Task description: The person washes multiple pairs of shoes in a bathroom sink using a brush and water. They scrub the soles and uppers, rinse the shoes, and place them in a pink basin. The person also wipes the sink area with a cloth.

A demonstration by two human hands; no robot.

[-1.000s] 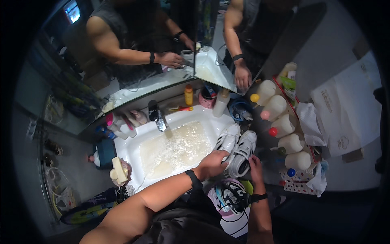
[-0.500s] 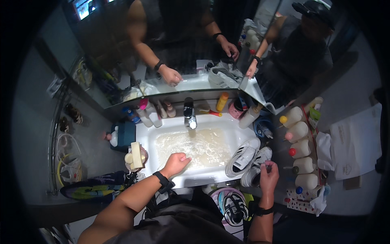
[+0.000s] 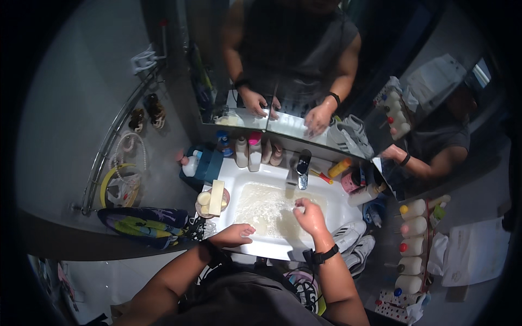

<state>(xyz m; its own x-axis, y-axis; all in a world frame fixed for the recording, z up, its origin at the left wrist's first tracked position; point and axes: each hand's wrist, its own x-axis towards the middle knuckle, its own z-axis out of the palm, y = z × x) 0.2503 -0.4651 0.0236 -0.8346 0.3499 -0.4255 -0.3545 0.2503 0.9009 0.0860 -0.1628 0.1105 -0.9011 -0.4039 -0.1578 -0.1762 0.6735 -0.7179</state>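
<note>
Cloudy water with pale suds (image 3: pixel 266 209) lies in the white sink (image 3: pixel 333 202). At the sink's near left edge is my left hand (image 3: pixel 232 234), with loosely bent fingers and nothing visible in it. My right hand (image 3: pixel 311 216) hangs over the water's right part, fingers loosely curled and partly hidden; its mirror reflection shows them drooping apart. A white sneaker (image 3: pixel 348 234) with dark stripes rests at the sink's right edge, beside a second sneaker (image 3: pixel 360 254). Left of the basin, a pale soap bar (image 3: pixel 216 198) lies across a round dish.
The black-and-chrome faucet (image 3: pixel 303 169) rises behind the basin. Several bottles (image 3: pixel 254 153) line the back ledge, with a red-and-yellow brush (image 3: pixel 322 176) near the faucet. A teal container (image 3: pixel 204 165) stands left. Pump bottles (image 3: pixel 411 245) line the right side. A mirror (image 3: pixel 293 70) faces me.
My right hand has moved left from the sneakers to above the water. My left hand has drawn back from over the water to the near left edge, its fist loosened. The view has shifted.
</note>
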